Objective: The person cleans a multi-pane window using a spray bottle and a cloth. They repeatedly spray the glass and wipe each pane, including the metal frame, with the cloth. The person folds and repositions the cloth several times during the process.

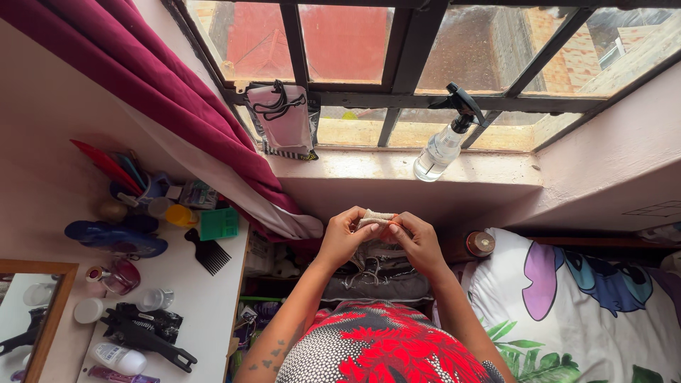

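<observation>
A small room under a barred window (425, 64), seen from above: a pale sill (397, 170) runs across the far side, a dark red curtain (142, 78) hangs down on the left, and a bed with a printed cover (582, 298) fills the near right.

From the head view, both hands meet in the middle, just below the sill. The left hand (342, 237) and the right hand (418, 241) are each closed on a small beige piece of cloth (376, 218), pinching its top edge between thumb and fingers, so it sits bunched between them. Below it lies a pile of folded clothes (376, 280), grey and pale.

On the sill to the right leans a clear spray bottle (443, 145), tilted against the bars. A small round tin (480, 243) sits near the right hand. On the left, the white table (206, 305) carries a black comb (207, 252), a green box (218, 223) and a black hair tool (145, 333).

In my judgement the grip is light and at the edge only, so the cloth could slip free and drop onto the pile or into the gap beside it. A raised elbow might also nudge the leaning bottle off the sill.
</observation>
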